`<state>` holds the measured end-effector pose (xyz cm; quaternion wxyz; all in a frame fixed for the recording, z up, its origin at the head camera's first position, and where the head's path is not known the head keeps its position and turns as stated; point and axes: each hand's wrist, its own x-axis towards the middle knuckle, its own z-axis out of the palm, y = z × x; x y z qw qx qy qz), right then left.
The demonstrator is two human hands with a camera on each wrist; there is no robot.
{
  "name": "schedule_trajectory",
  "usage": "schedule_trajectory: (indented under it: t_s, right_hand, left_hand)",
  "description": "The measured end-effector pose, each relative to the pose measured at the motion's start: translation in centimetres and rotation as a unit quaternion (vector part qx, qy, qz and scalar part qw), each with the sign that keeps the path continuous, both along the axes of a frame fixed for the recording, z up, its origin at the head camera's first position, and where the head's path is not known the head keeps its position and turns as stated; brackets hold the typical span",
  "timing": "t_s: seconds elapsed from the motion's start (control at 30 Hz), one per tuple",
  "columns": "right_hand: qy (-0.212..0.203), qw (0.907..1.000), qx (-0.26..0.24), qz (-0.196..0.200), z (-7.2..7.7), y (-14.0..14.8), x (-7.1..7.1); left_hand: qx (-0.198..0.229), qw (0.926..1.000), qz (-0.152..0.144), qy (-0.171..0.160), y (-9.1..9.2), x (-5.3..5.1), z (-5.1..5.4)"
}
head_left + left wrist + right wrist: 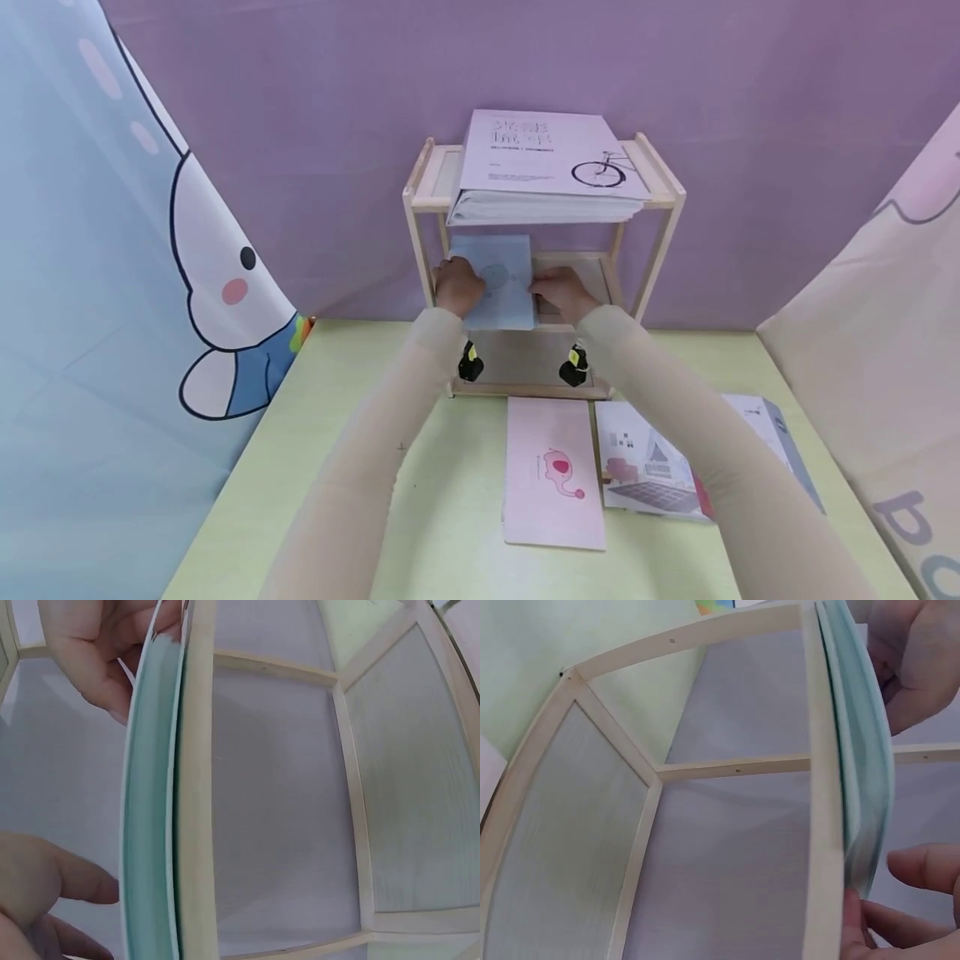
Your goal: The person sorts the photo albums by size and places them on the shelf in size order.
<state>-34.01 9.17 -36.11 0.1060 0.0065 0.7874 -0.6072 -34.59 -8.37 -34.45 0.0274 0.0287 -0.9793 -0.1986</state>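
Booklet [502, 304], flat, on wooden shelf [600, 273]

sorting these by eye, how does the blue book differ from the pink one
Colour: the blue book has a pale blue cover, the pink book a pale pink one with an elephant drawing.
Place: the blue book is at the middle shelf, the pink book on the table.
Contact: the left hand and right hand touch the blue book; neither touches the pink book.
Shared: both look closed.
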Motion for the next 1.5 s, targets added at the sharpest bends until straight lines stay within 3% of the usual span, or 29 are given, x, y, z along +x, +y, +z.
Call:
schedule_trajectory:
  t_s: [0.23,0.47,0.67,0.77,1.07,1.4,1.5]
  right_hand:
    - [0.041,0.9984,-0.037,0.008,-0.5,1.2,0.5]
    - [0.041,0.9982,-0.035,0.027,0.5,2.2,2.1]
    - [0.065,0.9962,-0.032,0.049,0.8,2.6,3.8]
    - [0.079,0.9943,-0.038,0.060,0.5,3.0,4.6]
    - [0.146,0.9852,0.010,0.090,-0.7,3.6,6.5]
    - [0.137,0.9847,0.018,0.106,-1.7,5.1,8.8]
    - [0.136,0.9860,0.005,0.096,-2.2,5.6,9.5]
  left_hand:
    - [0.085,0.9958,-0.033,-0.009,-0.4,0.8,0.4]
    - [0.078,0.9939,-0.077,-0.003,-0.5,2.1,0.7]
    - [0.092,0.9898,-0.109,0.007,-0.7,3.8,0.9]
    - [0.101,0.9864,-0.127,0.024,-0.9,4.6,0.7]
    - [0.134,0.9768,-0.158,0.052,-1.2,7.0,0.0]
    - [0.177,0.9660,-0.175,0.070,-1.2,9.6,-1.3]
    - [0.186,0.9604,-0.185,0.094,-1.3,10.2,-1.8]
